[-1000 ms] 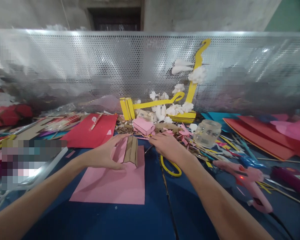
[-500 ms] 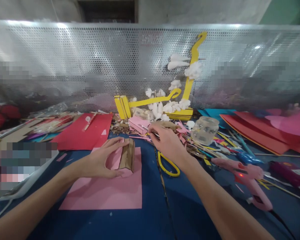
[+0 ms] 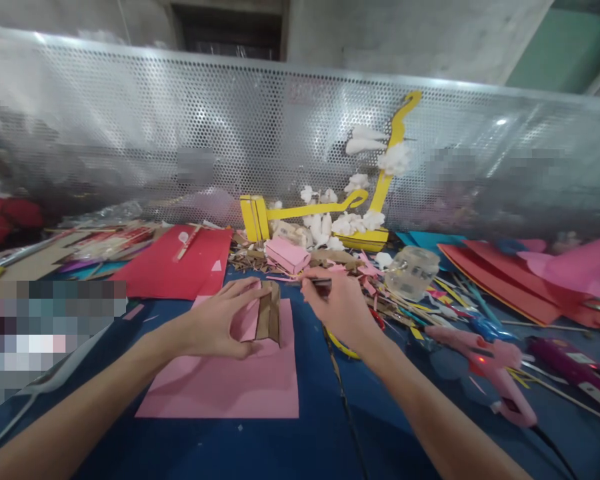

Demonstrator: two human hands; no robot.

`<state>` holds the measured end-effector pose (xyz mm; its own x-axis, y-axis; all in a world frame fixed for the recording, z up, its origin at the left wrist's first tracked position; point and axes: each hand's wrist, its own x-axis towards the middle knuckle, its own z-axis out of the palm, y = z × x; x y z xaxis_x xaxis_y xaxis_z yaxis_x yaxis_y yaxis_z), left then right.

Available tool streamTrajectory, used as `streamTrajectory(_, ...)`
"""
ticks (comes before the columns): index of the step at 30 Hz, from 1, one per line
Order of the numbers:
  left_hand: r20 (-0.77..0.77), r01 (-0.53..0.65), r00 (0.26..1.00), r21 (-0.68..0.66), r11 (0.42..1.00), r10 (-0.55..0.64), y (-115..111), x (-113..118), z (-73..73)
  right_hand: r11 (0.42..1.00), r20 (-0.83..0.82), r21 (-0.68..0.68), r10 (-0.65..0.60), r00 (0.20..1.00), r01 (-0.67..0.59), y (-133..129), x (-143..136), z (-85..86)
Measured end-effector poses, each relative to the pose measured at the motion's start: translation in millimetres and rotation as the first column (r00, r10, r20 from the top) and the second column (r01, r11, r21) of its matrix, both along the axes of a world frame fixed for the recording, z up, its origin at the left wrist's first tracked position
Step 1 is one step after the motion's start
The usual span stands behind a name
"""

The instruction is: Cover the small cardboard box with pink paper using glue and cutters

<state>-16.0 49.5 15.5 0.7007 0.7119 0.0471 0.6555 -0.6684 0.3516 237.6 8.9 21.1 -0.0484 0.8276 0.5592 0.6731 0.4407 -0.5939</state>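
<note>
My left hand (image 3: 215, 320) curves round a small folded piece of brown cardboard (image 3: 268, 313), with pink paper along its side. Thumb and fingertips press on that piece, which rests on a pink paper sheet (image 3: 260, 393). To the right, my right hand (image 3: 343, 307) pinches a thin, dark, pen-like tool (image 3: 322, 283); its tip points left, apart from the cardboard. Its exact kind is too small to make out. Just beyond the tool lies a small pink box (image 3: 287, 255). A yellow-handled loop (image 3: 344, 347) is partly hidden under my right wrist.
Paper and cardboard scraps (image 3: 250, 257) pile along the back. A yellow paper model with cotton tufts (image 3: 257, 217) stands against the perforated metal panel (image 3: 205, 120). Red paper (image 3: 175, 267) lies left; a clear jar (image 3: 411, 270), a pink glue gun (image 3: 485, 363) and a purple tool (image 3: 570, 363) are right.
The view has shifted and tilted slightly. My right hand has come lower and closer to the cardboard, drawing the tool away from the pink box. My left hand keeps its grip.
</note>
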Motion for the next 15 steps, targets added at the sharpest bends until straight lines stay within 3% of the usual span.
streamTrajectory(4,0.015,0.0,1.0,-0.005,1.0,0.0,0.5,0.1,-2.9,0.996,0.131,-0.08,0.041,0.991,-0.031,-5.1,-8.4,-6.8)
streamTrajectory(15,0.031,0.007,1.0,0.005,1.0,-0.007,4.7,-4.3,-7.2,0.985,0.22,-0.167,0.075,0.973,-0.038,-9.3,-15.4,-4.8)
